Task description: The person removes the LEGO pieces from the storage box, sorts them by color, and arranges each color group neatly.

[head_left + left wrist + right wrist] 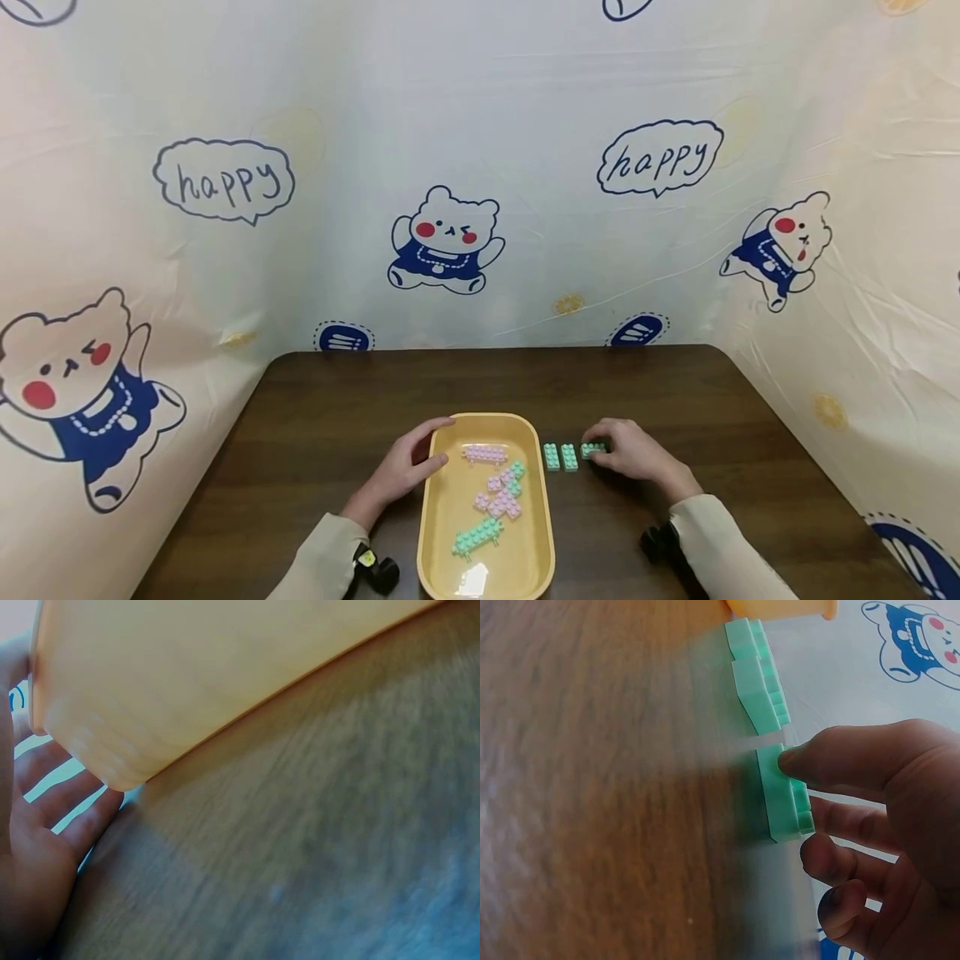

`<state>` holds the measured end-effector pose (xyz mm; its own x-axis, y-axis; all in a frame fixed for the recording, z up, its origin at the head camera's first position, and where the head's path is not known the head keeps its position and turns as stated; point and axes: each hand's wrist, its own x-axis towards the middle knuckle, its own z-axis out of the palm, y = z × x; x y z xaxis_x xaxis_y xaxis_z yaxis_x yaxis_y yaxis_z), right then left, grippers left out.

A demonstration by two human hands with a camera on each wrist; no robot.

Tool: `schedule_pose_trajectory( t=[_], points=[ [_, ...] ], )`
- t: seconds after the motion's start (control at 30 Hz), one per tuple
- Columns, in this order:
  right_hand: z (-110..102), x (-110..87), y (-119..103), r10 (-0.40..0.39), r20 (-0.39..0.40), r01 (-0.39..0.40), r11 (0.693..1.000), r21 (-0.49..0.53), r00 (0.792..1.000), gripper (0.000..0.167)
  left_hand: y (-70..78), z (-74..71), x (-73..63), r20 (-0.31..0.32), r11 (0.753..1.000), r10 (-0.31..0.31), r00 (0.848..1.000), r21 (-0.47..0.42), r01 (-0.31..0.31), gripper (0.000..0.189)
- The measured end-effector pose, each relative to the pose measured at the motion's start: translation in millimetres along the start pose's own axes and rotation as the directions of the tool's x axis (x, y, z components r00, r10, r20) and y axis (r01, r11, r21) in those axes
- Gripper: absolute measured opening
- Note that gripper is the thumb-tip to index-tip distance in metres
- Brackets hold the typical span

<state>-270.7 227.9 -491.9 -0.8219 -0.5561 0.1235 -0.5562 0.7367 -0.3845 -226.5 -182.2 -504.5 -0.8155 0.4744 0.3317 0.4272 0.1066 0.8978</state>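
A yellow tray (424,533) stands on the dark wooden table. My left hand (405,462) holds the tray's far left side, with thumb and index finger at the rim; in the left wrist view, the other fingers (56,791) spread along the tray's outer wall (187,682). To the right of the tray, my right hand (633,450) pinches a mint-green toy building brick (776,795) with the thumb on its near side. The fingertips behind this brick are partly hidden. Two similar green bricks (552,457) lie side by side between it and the tray.
Inside the tray lie a pink brick piece (485,454), joined pink and green bricks (504,490) and a green piece (477,536) with small side pegs. A printed curtain (540,250) hangs behind and beside the table (360,383).
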Motion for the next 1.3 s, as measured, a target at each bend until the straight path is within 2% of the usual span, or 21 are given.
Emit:
schedule_pose_trajectory(
  t=[0.13, 0.23, 0.4, 0.53, 0.67, 0.77, 0.97, 1.07, 1.3],
  points=[
    [-2, 0.0, 1, 0.003, 0.000, -0.003, 1.000, -0.004, 1.000, 0.020, -15.1, -0.1, 0.7, -0.008, 1.000, -0.016, 1.000, 0.006, 0.016, 0.053],
    [-7, 0.2, 0, -0.002, -0.030, 0.003, 1.000, 0.016, 1.000, 0.022, -24.8, -0.5, 0.1, -0.012, 1.000, -0.002, 1.000, 0.008, 0.002, 0.054],
    [-21, 5.9, -14, -0.077, -0.134, 0.086, 0.994, 0.061, 0.988, 0.025, -24.7, -3.7, 0.2, -0.022, 1.000, 0.012, 1.000, -0.002, -0.012, 0.053],
    [-31, 13.1, -35, -0.125, -0.149, 0.141, 0.985, 0.103, 0.981, 0.024, -23.7, -4.5, 0.2, -0.025, 1.000, 0.010, 1.000, 0.011, -0.009, 0.053],
    [-32, 19.2, -55, -0.162, -0.142, 0.184, 0.970, 0.156, 0.977, 0.025, -19.7, -2.8, 0.3, -0.008, 1.000, 0.011, 1.000, 0.007, -0.011, 0.053],
    [-27, 23.1, -67, -0.210, -0.136, 0.235, 0.951, 0.200, 0.968, 0.027, -10.4, -1.5, 0.6, 0.004, 1.000, 0.015, 1.000, -0.003, -0.015, 0.052],
    [-12, 33.1, -84, -0.334, -0.082, 0.344, 0.908, 0.240, 0.939, 0.022, 6.6, -0.8, 0.6, 0.000, 1.000, 0.011, 1.000, 0.004, -0.011, 0.052],
    [-7, 35.6, -90, -0.354, -0.047, 0.355, 0.906, 0.232, 0.934, 0.020, 8.2, -0.7, 0.6, -0.004, 1.000, 0.008, 1.000, 0.003, -0.008, 0.052],
    [5, 35.1, -97, -0.339, 0.025, 0.327, 0.923, 0.204, 0.940, 0.019, 5.4, -0.6, -0.3, 0.005, 1.000, -0.011, 1.000, -0.003, 0.011, 0.052]
  ],
)
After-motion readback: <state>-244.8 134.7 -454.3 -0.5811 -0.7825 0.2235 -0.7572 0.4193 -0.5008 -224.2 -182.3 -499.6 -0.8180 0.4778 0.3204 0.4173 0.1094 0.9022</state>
